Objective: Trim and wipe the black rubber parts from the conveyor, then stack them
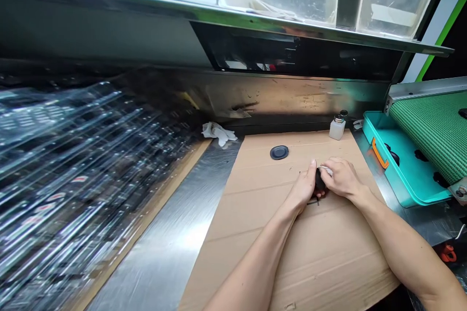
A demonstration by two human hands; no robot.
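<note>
Over the cardboard sheet [251, 209], my left hand [305, 185] is closed around a small black part [319, 181], its thumb up along the near side. My right hand [341, 176] meets it from the right, fingers bent and pinching a bit of white cloth [326, 170] against the part. Much of the black part is hidden by the fingers, so its exact kind does not show. A dark oval piece [279, 152] lies flat on the cardboard, beyond my hands to the left.
A white bottle with a metal top [337, 128] stands at the cardboard's far right. Rightward are a teal bin [408, 184] holding several black pieces and a green conveyor belt [434, 126]. Stacked clear plastic trays [73, 165] fill the left. A crumpled white cloth [219, 133] lies behind.
</note>
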